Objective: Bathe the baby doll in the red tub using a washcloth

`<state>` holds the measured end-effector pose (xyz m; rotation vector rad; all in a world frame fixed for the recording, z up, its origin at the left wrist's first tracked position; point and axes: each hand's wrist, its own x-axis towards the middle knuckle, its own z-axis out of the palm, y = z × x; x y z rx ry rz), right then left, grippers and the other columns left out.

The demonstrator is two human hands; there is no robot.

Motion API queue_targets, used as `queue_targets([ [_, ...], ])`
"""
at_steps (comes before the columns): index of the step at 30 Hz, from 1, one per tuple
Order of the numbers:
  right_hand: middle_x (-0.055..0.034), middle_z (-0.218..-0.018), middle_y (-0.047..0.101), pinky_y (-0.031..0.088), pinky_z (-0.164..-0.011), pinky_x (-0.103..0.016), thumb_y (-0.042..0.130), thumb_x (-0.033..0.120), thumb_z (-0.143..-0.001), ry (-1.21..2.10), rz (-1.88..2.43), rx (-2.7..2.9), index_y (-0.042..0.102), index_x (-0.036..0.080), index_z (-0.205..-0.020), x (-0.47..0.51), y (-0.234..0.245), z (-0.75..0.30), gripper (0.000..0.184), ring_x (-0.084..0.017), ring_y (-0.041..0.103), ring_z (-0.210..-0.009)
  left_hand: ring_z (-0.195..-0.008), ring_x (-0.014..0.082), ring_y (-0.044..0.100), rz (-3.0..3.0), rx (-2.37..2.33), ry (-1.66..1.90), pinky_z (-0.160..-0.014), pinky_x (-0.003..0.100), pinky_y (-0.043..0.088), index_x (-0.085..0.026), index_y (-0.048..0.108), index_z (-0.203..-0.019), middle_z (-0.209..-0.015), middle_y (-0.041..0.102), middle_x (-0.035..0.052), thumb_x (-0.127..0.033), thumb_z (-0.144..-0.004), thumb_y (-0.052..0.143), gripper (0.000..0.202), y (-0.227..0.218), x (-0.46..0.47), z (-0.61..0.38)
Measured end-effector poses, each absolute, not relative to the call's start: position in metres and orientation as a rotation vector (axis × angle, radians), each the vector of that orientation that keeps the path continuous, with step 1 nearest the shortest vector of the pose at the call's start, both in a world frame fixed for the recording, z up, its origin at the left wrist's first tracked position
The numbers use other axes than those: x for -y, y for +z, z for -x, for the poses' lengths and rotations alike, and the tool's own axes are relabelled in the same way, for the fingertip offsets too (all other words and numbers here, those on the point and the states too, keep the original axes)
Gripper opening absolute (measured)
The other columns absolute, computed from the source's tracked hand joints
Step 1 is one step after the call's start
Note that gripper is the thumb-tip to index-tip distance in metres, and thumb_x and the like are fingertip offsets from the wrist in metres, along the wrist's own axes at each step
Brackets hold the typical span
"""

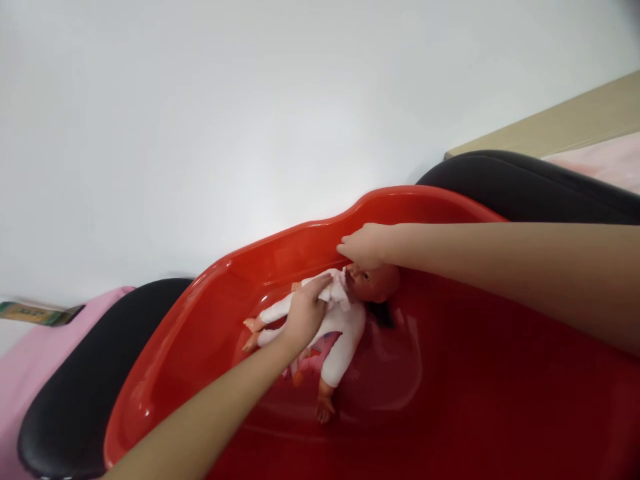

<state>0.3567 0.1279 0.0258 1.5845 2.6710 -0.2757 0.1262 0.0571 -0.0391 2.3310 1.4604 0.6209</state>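
A baby doll (351, 329) in white clothes with a pink printed front lies on its back in a red basin (190, 380). Its head points right and its bare feet left. My left hand (307, 310) rests on the doll's chest, its fingers stretched toward a whitish-pink ruffle (339, 291) at the neck; whether this is a collar or a separate cloth I cannot tell. Just above the doll's head (375, 283) is my right hand (367, 243), fingers pointing left with the tips apart. My right wrist partly hides the head. Something dark (383, 313) lies beneath the head.
Black padded rests (100, 380) stand on both sides under the basin, the other a black cushion (520, 183) at right. A pink cloth (30, 380) and a small green-and-yellow packet (37, 313) lie at far left. Behind the basin rises a white wall (250, 120).
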Motion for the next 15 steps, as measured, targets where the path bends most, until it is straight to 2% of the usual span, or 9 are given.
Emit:
queue_targets([
  [2,-0.0071,-0.106,0.072,0.051,-0.069,-0.037,0.081,0.042,-0.078,-0.145,-1.297,-2.706,0.07,0.024,-0.106,-0.118,0.041,-0.352,0.035,-0.022,0.066,-0.079,-0.13,0.0235,0.063,-2.449,-1.424,0.504,-0.118,0.038,0.047,-0.02,0.07,-0.129,-0.137,0.07,0.0054,-0.001,-0.083,0.044,0.056,-0.046,-0.054,-0.135],
  [5,-0.0083,-0.119,0.069,0.05,-0.073,-0.037,0.076,0.029,-0.081,0.018,-1.207,-2.724,0.067,0.021,-0.115,-0.111,0.059,-0.348,0.036,-0.022,0.066,-0.087,-0.137,0.0248,0.058,-2.681,-1.275,0.203,-0.12,0.038,0.044,-0.016,0.066,-0.134,-0.145,0.064,0.0098,-0.004,-0.091,0.045,0.05,-0.048,-0.055,-0.126],
  [10,-0.0115,-0.119,0.066,0.047,-0.077,-0.036,0.072,0.022,-0.084,0.01,-1.163,-2.719,0.068,0.016,-0.115,-0.114,0.067,-0.352,0.032,-0.024,0.065,-0.094,-0.146,0.0337,0.046,-3.006,-1.018,-0.337,-0.12,0.054,0.04,-0.013,0.063,-0.137,-0.152,0.056,0.0152,-0.02,-0.105,0.043,0.039,-0.033,-0.059,-0.079],
  [15,-0.0107,-0.116,0.068,0.046,-0.076,-0.037,0.072,0.021,-0.083,0.064,-1.207,-2.676,0.069,0.017,-0.114,-0.115,0.071,-0.354,0.031,-0.024,0.063,-0.092,-0.142,0.0339,0.049,-3.017,-1.086,-0.693,-0.115,0.051,0.042,-0.015,0.063,-0.139,-0.15,0.058,0.015,-0.021,-0.104,0.045,0.039,-0.022,-0.05,-0.021],
])
